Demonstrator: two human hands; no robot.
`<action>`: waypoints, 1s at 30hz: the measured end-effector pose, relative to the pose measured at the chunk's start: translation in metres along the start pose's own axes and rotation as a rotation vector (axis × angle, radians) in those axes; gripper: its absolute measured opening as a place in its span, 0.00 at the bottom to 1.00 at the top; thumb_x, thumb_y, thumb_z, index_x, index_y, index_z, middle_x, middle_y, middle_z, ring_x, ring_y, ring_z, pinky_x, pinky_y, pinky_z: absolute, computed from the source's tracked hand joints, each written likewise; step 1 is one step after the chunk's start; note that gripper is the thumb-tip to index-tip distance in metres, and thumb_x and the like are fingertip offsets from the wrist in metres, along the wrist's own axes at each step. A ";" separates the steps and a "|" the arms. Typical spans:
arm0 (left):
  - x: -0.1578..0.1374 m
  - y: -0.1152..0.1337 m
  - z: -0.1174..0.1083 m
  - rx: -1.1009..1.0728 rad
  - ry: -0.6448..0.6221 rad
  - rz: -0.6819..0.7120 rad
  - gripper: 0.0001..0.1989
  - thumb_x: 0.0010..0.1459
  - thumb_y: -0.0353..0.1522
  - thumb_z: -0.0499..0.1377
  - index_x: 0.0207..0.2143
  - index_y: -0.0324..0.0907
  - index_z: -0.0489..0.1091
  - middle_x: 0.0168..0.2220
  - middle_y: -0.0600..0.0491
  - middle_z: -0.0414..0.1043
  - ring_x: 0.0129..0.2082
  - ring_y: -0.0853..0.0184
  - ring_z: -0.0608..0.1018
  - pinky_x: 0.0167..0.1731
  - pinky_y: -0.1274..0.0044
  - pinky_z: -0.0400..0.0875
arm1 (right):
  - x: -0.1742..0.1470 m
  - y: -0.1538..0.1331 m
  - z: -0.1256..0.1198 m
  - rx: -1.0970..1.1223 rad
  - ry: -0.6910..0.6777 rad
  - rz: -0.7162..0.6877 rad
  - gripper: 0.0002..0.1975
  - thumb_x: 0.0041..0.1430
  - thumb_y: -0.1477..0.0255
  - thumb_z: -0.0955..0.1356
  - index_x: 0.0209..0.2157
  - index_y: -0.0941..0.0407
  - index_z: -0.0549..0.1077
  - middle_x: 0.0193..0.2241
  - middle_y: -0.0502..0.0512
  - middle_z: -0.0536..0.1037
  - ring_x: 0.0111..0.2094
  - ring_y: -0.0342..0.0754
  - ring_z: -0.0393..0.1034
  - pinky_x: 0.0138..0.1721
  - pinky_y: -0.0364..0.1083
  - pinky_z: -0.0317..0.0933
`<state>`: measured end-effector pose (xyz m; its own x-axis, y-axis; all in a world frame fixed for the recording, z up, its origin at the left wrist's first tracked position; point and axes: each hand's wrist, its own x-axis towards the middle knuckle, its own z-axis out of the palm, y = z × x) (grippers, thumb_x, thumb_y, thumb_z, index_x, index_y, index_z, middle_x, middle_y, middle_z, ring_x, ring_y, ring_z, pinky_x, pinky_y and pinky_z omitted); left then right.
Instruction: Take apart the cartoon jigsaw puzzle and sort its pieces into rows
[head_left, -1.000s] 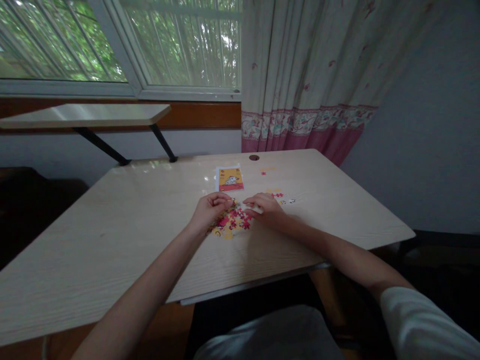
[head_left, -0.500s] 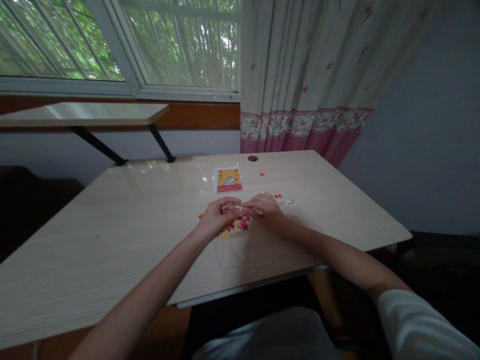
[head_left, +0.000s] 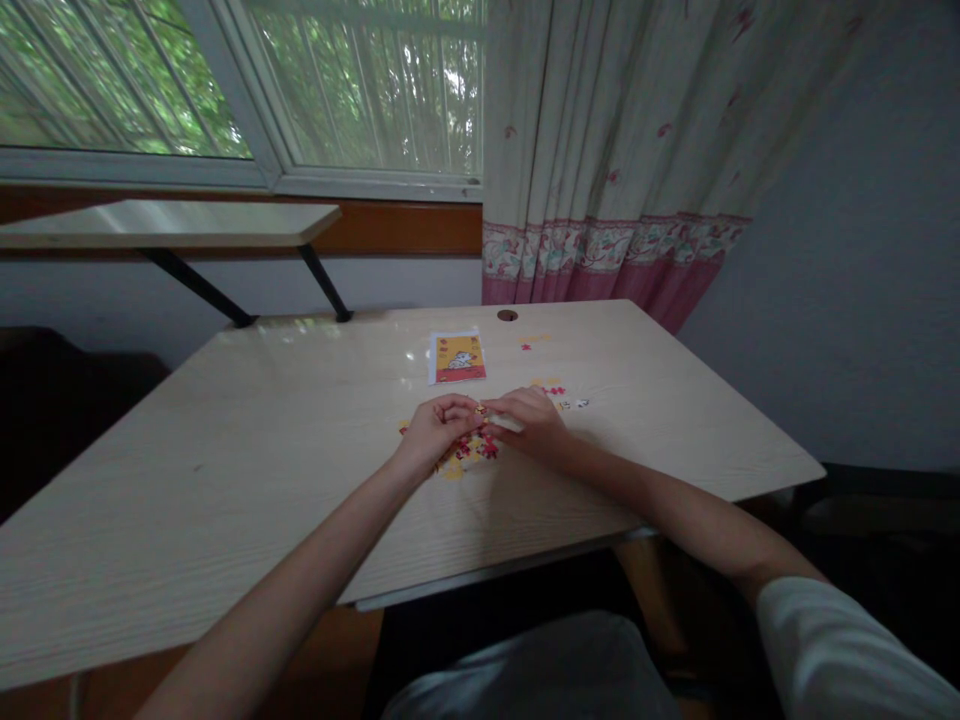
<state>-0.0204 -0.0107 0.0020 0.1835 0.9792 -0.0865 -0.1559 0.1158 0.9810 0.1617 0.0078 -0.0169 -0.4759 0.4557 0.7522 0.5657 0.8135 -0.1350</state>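
Note:
My left hand [head_left: 439, 428] is closed, with a small yellowish jigsaw puzzle piece [head_left: 481, 409] pinched between thumb and fingertips. Facing it from the right, my right hand [head_left: 531, 420] has its thumb and index finger apart, the fingertips close to that piece; whether they touch it is hard to see. Beneath and just in front of my hands lies a pile of loose red and yellow puzzle pieces [head_left: 463, 450], partly covered by the left hand. Behind my hands, a picture card [head_left: 459, 360] shows a white animal on yellow and red.
Sorted pieces lie beyond my right hand: a red row [head_left: 555, 391], white ones [head_left: 582, 403] and a red piece [head_left: 526, 347] farther back. The wooden table [head_left: 300, 450] has a round cable hole [head_left: 508, 315] at its back edge. A raised shelf [head_left: 225, 222] stands at back left.
My right thumb and index finger have spread apart at the piece. The piece in my left fingertips looks turned, showing more yellow. Both arms stay nearly in place.

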 end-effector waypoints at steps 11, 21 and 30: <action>0.003 -0.001 -0.005 0.114 -0.007 0.078 0.18 0.38 0.37 0.68 0.32 0.37 0.73 0.24 0.52 0.75 0.21 0.71 0.74 0.25 0.78 0.68 | 0.003 0.004 -0.004 -0.002 0.017 0.013 0.11 0.57 0.62 0.66 0.36 0.54 0.75 0.28 0.52 0.78 0.31 0.43 0.70 0.33 0.45 0.54; 0.005 0.026 -0.064 1.258 0.018 0.395 0.14 0.54 0.37 0.52 0.37 0.41 0.75 0.36 0.47 0.75 0.35 0.62 0.74 0.37 0.73 0.66 | 0.007 0.038 -0.036 -0.013 0.171 0.070 0.11 0.56 0.64 0.68 0.38 0.54 0.75 0.31 0.53 0.77 0.32 0.44 0.69 0.36 0.45 0.59; 0.010 0.033 -0.082 1.457 -0.090 0.300 0.15 0.56 0.36 0.49 0.36 0.41 0.74 0.35 0.46 0.75 0.33 0.63 0.74 0.31 0.76 0.64 | 0.005 0.040 -0.033 0.017 0.113 0.100 0.11 0.55 0.65 0.68 0.39 0.53 0.75 0.32 0.53 0.76 0.33 0.45 0.69 0.38 0.46 0.59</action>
<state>-0.1035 0.0169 0.0195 0.3872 0.9162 0.1031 0.8752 -0.4004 0.2715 0.2040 0.0305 0.0022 -0.3384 0.4923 0.8019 0.5943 0.7726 -0.2235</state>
